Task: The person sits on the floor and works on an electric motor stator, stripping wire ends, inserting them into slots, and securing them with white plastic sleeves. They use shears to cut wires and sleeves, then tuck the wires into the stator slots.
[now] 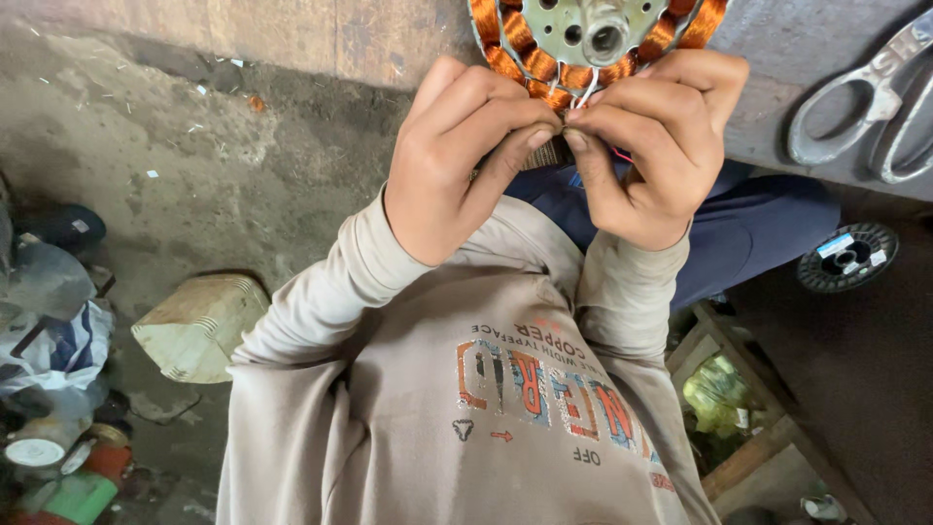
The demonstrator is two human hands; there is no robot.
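Head view: left hand [457, 165] and right hand [653, 146] meet fingertip to fingertip, each grip pinched shut on thin wire ends at the copper-wound stator [583, 44] resting on the bench [807, 49], scissors [875, 107] nearby.

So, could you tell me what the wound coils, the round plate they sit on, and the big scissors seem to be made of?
Coils: probably enamelled copper wire, shiny orange-brown strands. Round plate: looks like grey metal, dull, with drilled holes and a central bush. Scissors: apparently bare steel, worn silver-grey, scuffed handles.
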